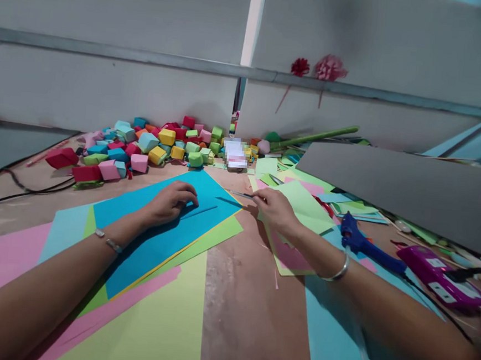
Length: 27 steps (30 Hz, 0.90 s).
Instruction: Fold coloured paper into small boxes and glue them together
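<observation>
My left hand [175,201] rests on a blue paper sheet [152,245], its fingers loosely bent and fingertips down on the paper. Just beside them lies a narrow blue strip [199,212]. To the right, my right hand [276,208] is closed around a slim pointed metal tool [241,194]; its exact kind is hard to make out. The tool's tip points left, above the blue sheet's right corner, and a thin shadow falls on the paper. Under the blue sheet, green, yellow and pink papers stick out.
Several coloured paper cubes [147,142] are heaped at the back, with a phone [235,153] beside them. On the right are a blue glue gun [370,248], a purple device [443,276] and a grey board [402,187]. Paper flowers [330,68] hang at the wall bar.
</observation>
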Motion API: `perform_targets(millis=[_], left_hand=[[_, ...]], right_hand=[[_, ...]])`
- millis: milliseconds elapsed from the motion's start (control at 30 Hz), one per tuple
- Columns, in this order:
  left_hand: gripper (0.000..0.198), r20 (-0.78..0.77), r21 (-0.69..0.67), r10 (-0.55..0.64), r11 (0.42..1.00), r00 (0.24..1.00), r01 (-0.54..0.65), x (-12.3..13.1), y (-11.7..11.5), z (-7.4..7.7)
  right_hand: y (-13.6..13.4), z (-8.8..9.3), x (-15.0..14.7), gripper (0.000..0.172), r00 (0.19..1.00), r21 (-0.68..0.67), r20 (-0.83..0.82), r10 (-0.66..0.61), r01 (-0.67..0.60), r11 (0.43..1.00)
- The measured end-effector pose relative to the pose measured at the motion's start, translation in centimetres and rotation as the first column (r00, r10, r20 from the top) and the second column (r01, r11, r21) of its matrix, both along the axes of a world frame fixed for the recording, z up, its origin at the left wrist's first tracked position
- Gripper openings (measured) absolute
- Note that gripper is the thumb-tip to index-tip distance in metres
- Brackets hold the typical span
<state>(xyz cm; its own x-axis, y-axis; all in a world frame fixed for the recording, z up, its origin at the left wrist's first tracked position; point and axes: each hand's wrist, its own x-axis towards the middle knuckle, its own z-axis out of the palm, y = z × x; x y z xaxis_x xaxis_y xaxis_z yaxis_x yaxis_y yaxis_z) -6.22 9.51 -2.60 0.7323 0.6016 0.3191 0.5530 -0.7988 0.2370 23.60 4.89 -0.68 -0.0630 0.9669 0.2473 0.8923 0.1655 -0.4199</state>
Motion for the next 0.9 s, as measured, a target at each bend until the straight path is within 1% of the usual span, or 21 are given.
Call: perform_targets(millis=[100,233,300,433,567,700,800,900], left_hand=[[0.027,-0.007,-0.001,0.004,1.0,1.0,-0.004,0.2,-0.2,-0.1],[0.046,-0.025,0.031,0.081,0.996,0.996,-0.08,0.2,-0.6,-0.2],[0.048,-0.048,0.029,0.085,0.996,0.995,-0.083,0.2,-0.7,-0.1],[0.045,-0.091,-0.005,0.034,0.999,0.995,-0.035,0.3,-0.9,0.2],[0.05,-0.082,-0.02,0.004,1.0,0.997,-0.006,0.5,-1.0,0.4],[0.036,-0.098,-0.018,-0.054,0.998,0.994,0.052,0.7,-0.7,0.0],[0.032,-0.12,-0.01,-0.073,0.997,0.99,0.073,0.6,-0.5,-0.2],[0.033,-0.133,-0.004,-0.075,0.997,0.988,0.075,0.6,-0.5,-0.1]], right_hand=[[-0.9,-1.0,0.1,0.023,0.999,0.008,0.05,0.017,-0.018,1.0],[-1.3,-1.7,0.2,0.026,0.996,0.031,0.063,0.058,-0.06,0.998],[-1.3,-1.9,0.3,0.026,0.995,0.036,0.048,0.092,-0.093,0.995],[-1.4,-1.8,0.1,0.025,0.984,0.037,-0.006,0.179,-0.179,0.983],[-1.5,-1.7,0.3,0.024,0.965,0.031,-0.052,0.256,-0.255,0.966],[-1.3,-1.7,0.6,0.026,0.948,0.021,-0.091,0.305,-0.305,0.952],[-1.4,-1.5,0.2,0.023,0.934,0.01,-0.142,0.327,-0.329,0.944],[-1.6,-1.1,-0.3,0.019,0.924,0.006,-0.227,0.308,-0.314,0.949]])
